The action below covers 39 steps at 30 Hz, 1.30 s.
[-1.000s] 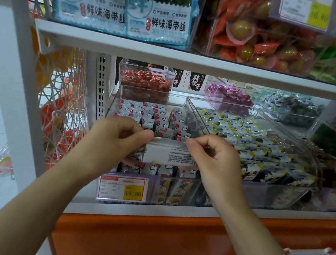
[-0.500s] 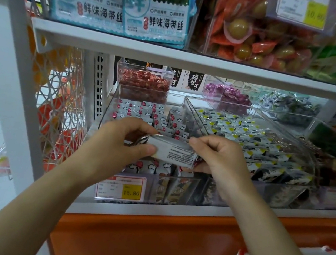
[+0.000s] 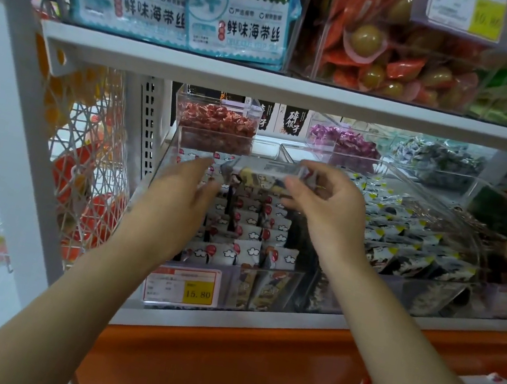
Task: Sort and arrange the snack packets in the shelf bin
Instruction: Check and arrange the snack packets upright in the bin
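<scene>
Both hands have carried the silvery foil snack packet [image 3: 265,173] up and back, so it now hangs over the rear of the clear plastic shelf bin [image 3: 168,149]. The right hand [image 3: 326,211] pinches it between thumb and fingers; the left hand [image 3: 177,192] lies straight-fingered beside its end, blurred. This looks like the placing step - next, lower it squarely into 1 row of white cloud-printed packets [image 3: 248,231].

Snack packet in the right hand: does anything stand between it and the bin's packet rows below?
Nothing visible does. The right hand holds the snack packet over the open-topped bin; the left hand is at its left end, not beneath.
</scene>
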Tool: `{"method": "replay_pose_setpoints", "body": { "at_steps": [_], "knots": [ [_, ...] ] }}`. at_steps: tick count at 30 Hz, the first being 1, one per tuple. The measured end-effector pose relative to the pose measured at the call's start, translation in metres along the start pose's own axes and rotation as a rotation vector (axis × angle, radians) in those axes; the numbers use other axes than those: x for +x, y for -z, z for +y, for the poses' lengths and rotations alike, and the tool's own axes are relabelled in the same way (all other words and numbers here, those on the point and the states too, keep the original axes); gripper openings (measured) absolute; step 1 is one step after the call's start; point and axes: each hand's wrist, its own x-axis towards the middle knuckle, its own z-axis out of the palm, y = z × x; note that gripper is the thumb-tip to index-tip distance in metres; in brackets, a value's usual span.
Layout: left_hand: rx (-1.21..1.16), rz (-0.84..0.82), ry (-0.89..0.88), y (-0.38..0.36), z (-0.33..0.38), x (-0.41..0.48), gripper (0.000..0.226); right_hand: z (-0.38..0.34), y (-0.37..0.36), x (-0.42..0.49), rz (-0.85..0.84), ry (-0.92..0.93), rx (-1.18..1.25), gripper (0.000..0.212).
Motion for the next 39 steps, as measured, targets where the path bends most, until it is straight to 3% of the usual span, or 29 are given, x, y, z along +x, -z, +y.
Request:
{"method": "replay_pose_setpoints", "body": {
  "at_steps": [3,6,10,13,16,19,24,34,39],
  "knots": [
    [0.352,-0.27,-0.087,-0.01,-0.004,0.0,0.055,0.005,-0.013,0.02,-0.009,0.035,-0.194,0.019],
    [0.477,-0.425,-0.051,-0.017,-0.008,-0.004,0.062,0.008,-0.029,0.038,-0.087,0.145,-0.391,0.018],
    [0.494,-0.442,-0.047,-0.015,-0.005,-0.005,0.063,0.013,-0.049,0.055,-0.29,0.267,-0.666,0.019],
    [0.651,-0.386,-0.105,-0.01,-0.002,-0.008,0.06,0.017,-0.066,0.059,-0.428,0.222,-0.802,0.03],
    [0.861,-0.279,-0.149,0.001,-0.004,-0.008,0.058,0.018,-0.076,0.06,-0.612,0.172,-0.83,0.022],
    [0.864,-0.306,-0.096,0.009,-0.009,-0.009,0.061,0.021,-0.076,0.063,-0.759,0.099,-0.89,0.026],
    [0.834,-0.334,-0.097,0.008,-0.014,-0.01,0.064,0.019,-0.075,0.073,-0.772,0.11,-0.919,0.038],
    [0.763,-0.306,-0.112,0.007,-0.017,-0.01,0.063,0.027,-0.087,0.09,-0.567,0.177,-0.92,0.026],
    [0.739,-0.306,-0.105,0.007,-0.016,-0.01,0.061,0.036,-0.093,0.094,-0.567,0.217,-1.05,0.011]
  ]
}}
